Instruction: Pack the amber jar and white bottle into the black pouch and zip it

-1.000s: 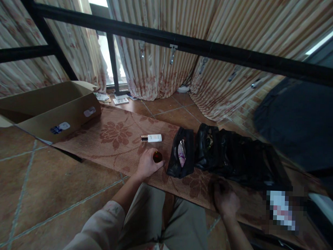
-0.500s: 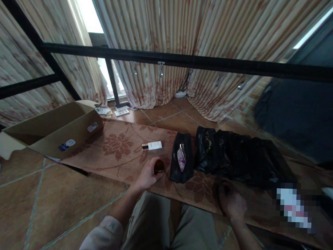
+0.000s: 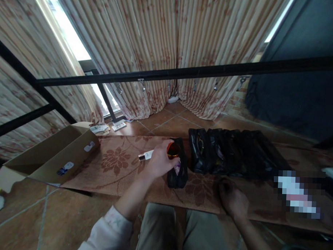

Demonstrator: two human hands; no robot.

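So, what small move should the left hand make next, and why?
Probably lower the amber container gently into the near black pouch, beside the purple-patterned item. The left hand grips the container and overlaps the pouch in this view, and the pouch's opening shows that item inside. Going gently seems wise, since the remaining room is hard to see.

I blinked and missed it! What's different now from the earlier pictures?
The left hand moved right with the amber cup, from beside the single black bag to over it, and now hides part of the white bottle. It didn't let go or pick up anything new. The right hand stayed by the row of bags, and the cardboard box stayed put.
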